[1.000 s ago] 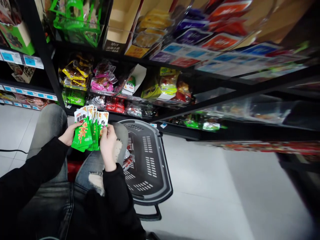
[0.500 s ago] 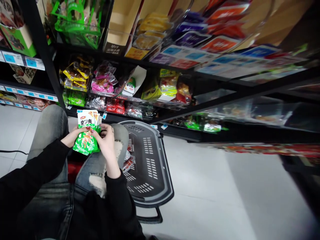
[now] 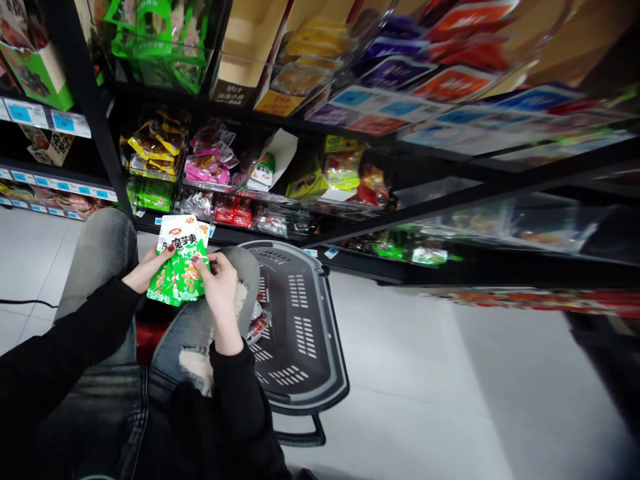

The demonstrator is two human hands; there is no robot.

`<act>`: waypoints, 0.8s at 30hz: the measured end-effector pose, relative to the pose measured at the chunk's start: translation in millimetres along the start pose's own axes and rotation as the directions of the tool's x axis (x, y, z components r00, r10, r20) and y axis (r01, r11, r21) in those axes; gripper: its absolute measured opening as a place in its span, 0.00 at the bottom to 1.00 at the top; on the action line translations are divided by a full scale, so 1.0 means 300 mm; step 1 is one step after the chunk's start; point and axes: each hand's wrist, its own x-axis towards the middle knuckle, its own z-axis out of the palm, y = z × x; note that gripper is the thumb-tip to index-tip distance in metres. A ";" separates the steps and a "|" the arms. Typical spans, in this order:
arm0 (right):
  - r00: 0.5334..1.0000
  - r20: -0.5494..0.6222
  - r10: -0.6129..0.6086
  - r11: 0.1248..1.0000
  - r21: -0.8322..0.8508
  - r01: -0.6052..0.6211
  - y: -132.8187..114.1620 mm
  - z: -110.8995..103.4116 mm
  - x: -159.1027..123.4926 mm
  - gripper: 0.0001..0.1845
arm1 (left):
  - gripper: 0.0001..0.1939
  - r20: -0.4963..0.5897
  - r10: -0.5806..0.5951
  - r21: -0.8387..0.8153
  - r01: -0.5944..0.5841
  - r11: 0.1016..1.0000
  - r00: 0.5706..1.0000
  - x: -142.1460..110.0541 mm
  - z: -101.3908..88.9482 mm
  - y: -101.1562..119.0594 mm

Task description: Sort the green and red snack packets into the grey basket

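Both hands hold a stack of green and white snack packets (image 3: 180,263) above my knees. My left hand (image 3: 147,270) grips the stack's left edge, thumb on the front packet. My right hand (image 3: 219,290) pinches its right edge with curled fingers. The packets lie squared together, the front one facing me. Just right of my right knee a dark grey shopping basket (image 3: 300,373) stands on the floor, with a few small packets (image 3: 257,323) showing at its left side.
Black store shelves (image 3: 350,220) with bins of snack packets run across in front of me, price tags along their edges. Pale tiled floor (image 3: 425,387) stretches to the right. A black cable (image 3: 23,303) lies on the floor at left.
The packets were fanned out a second ago. Now they are gathered into one tight stack, and my right hand has closed in on its right edge.
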 end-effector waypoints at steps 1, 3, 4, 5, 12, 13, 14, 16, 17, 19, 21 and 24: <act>1.000 -0.016 -0.015 1.000 -0.015 0.015 -0.007 0.000 -0.004 0.11 | 0.20 -0.017 0.007 0.015 -0.007 1.000 1.000 0.001 0.000 0.000; 0.997 -0.052 -0.058 0.996 -0.066 0.054 -0.026 0.003 -0.011 0.12 | 0.20 -0.032 0.020 0.041 -0.018 0.999 0.999 0.001 -0.002 0.001; 0.995 -0.062 -0.074 0.994 -0.091 0.068 -0.035 0.005 -0.015 0.13 | 0.20 -0.024 0.024 0.049 -0.023 0.999 0.999 0.001 -0.002 0.001; 0.995 -0.066 -0.075 0.992 -0.106 0.067 -0.042 0.007 -0.017 0.14 | 0.20 -0.004 0.026 0.054 -0.025 0.998 1.000 0.000 -0.003 0.001; 0.993 -0.004 0.114 0.984 0.135 -0.113 -0.018 -0.002 -0.002 0.16 | 0.25 0.093 -0.034 0.074 0.027 0.997 0.995 -0.008 -0.008 0.012; 0.993 -0.012 0.120 0.979 0.167 -0.117 -0.009 -0.007 0.003 0.17 | 0.26 0.107 -0.055 0.086 0.046 0.995 0.993 -0.009 -0.008 0.014; 0.992 -0.022 0.128 0.974 0.191 -0.121 0.000 -0.013 0.008 0.17 | 0.27 0.121 -0.074 0.102 0.061 0.993 0.990 -0.010 -0.008 0.017; 0.988 -0.031 0.151 0.962 0.235 -0.139 0.021 -0.029 0.018 0.17 | 0.28 0.135 -0.090 0.133 0.072 0.989 0.987 -0.010 -0.008 0.023; 0.986 -0.025 0.166 0.952 0.266 -0.154 0.031 -0.040 0.022 0.17 | 0.28 0.130 -0.086 0.142 0.068 0.988 0.988 -0.010 -0.008 0.026; 0.982 0.028 0.186 0.916 0.357 -0.184 0.048 -0.068 0.028 0.16 | 0.27 0.103 -0.074 0.148 0.058 0.987 0.992 -0.008 -0.012 0.031; 0.975 0.147 0.164 0.871 0.443 -0.213 0.055 -0.102 0.028 0.15 | 0.25 0.086 -0.069 0.142 0.056 0.988 0.994 -0.005 -0.017 0.036; 0.949 0.301 0.093 0.805 0.539 -0.250 0.042 -0.151 0.014 0.14 | 0.21 0.099 -0.074 0.120 0.062 0.991 0.992 -0.004 -0.022 0.043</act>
